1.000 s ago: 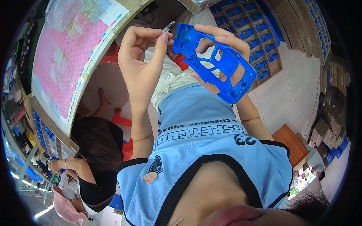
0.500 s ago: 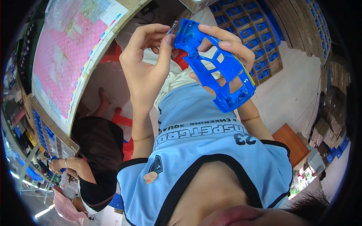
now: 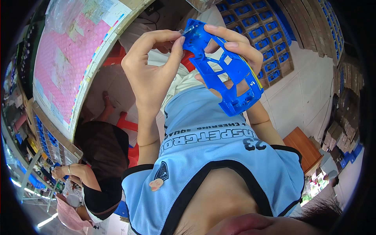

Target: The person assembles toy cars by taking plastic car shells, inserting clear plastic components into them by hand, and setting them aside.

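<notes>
My right hand (image 3: 243,50) grips a blue plastic toy car body shell (image 3: 210,76) by its far edge, its hollow inner side facing up with window openings showing. Some of that hand's fingers lie hidden behind the shell. Between thumb and forefinger, my left hand (image 3: 150,68) pinches a small clear plastic piece (image 3: 187,30). The piece is over the inside of the shell's far left end, near small moulded posts. Whether it touches the shell I cannot tell.
At the left stands a worktable (image 3: 74,58) with a pink, worn cover. A compartmented tray (image 3: 256,33) of blue car shells lies beyond my right hand. Stacked brown trays (image 3: 301,27) rise at the far right. Another person (image 3: 100,156) sits at the lower left.
My left hand has brought the clear piece right, from beside the shell to over its far left end. The shell has shifted slightly left.
</notes>
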`<state>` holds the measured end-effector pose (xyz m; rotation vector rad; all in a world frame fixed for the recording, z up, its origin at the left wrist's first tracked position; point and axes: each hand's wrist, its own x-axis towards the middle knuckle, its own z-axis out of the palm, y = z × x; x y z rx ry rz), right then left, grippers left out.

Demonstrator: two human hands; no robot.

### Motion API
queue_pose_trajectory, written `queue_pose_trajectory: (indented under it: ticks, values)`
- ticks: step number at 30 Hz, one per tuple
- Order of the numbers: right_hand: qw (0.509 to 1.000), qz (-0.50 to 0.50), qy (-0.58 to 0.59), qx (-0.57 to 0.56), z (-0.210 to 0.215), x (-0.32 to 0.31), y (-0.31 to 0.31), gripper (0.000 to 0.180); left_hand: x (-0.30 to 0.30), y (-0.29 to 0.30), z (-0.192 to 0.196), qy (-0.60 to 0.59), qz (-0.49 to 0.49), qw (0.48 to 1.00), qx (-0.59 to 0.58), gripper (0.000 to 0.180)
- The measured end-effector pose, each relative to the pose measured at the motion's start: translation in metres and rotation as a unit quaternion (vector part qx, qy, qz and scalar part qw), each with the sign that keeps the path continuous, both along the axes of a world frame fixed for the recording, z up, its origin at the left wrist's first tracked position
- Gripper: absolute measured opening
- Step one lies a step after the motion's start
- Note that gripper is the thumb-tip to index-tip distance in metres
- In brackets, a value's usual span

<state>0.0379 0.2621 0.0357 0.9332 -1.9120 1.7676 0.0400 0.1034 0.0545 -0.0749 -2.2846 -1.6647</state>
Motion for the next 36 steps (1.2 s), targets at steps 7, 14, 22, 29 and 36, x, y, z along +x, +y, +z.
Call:
queue_pose_trajectory:
  ticks: [7,14,22,29,36]
  values:
    - [1.000,0.021,-0.002,-0.019,-0.005,0.000,-0.002,0.065,-0.003,0.002,0.008,-0.015,0.003,0.999,-0.034,0.011]
    - [1.000,0.022,0.003,-0.020,-0.007,-0.002,-0.002,0.066,0.000,-0.003,0.007,0.023,-0.003,0.993,-0.117,0.016]
    - [0.999,0.016,0.004,-0.035,-0.010,-0.001,-0.004,0.065,0.000,-0.002,0.002,-0.029,-0.036,0.997,0.065,0.010]
    - [0.999,0.018,0.000,-0.033,-0.011,-0.001,-0.004,0.066,0.000,-0.003,0.006,-0.067,-0.030,0.992,0.101,0.012]
    - [0.999,0.019,-0.001,-0.045,-0.012,0.000,-0.005,0.065,-0.001,0.000,0.006,-0.062,-0.025,0.998,0.011,0.010]
